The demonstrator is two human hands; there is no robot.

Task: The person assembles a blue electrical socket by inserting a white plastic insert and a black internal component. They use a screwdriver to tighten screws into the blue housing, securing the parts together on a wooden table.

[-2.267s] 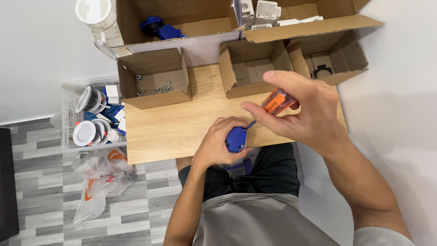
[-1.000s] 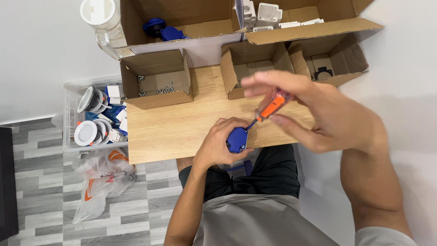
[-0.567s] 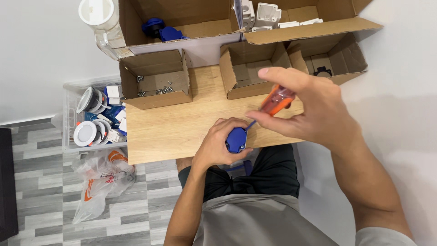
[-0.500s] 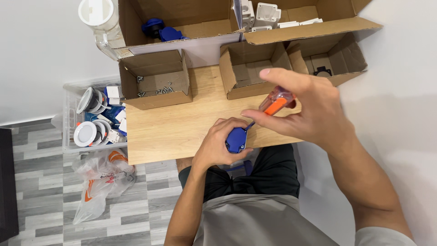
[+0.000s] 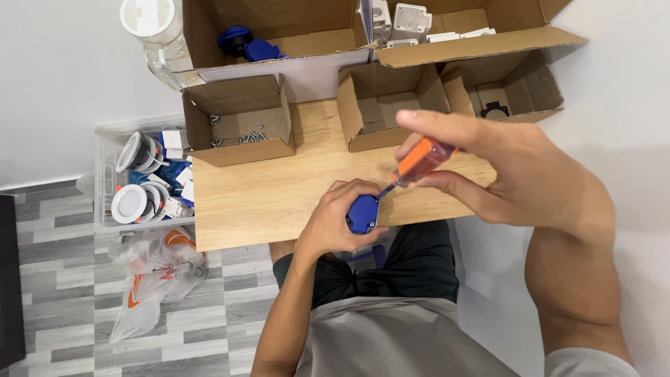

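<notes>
- single head-worn view, looking steeply down from above the person's own torso and lap.
- the view faces forward and down across a small wooden table [image 5: 279, 202], with open cardboard boxes [image 5: 237, 119] along its far edge near the top of the frame.
- near range: the right hand [image 5: 516, 174] and left hand [image 5: 335, 223] fill the centre and loom large.
- grey plank floor [image 5: 63, 279] and a clear plastic bin [image 5: 105, 174] occupy the frame's left.
- no second view shares the scene.
</notes>
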